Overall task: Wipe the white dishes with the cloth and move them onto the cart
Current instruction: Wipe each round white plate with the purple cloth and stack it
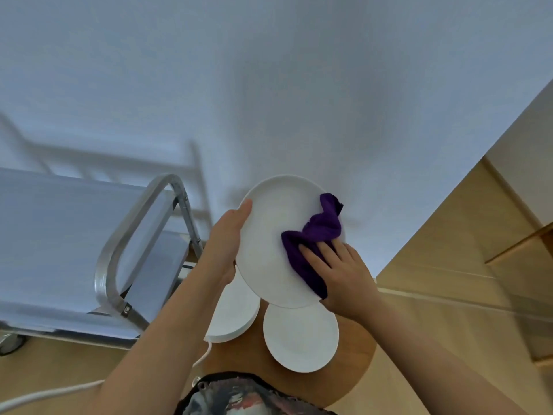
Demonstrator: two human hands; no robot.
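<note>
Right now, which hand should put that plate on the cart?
Probably the left hand: it grips the plate on the cart's side. The right hand presses the purple cloth.

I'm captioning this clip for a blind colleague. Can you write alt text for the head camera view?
A person's left hand holds a white plate up by its edge while the right hand presses a purple cloth against its face. Below, more white plates sit on a round wooden table; a metal cart stands at the left.
</note>
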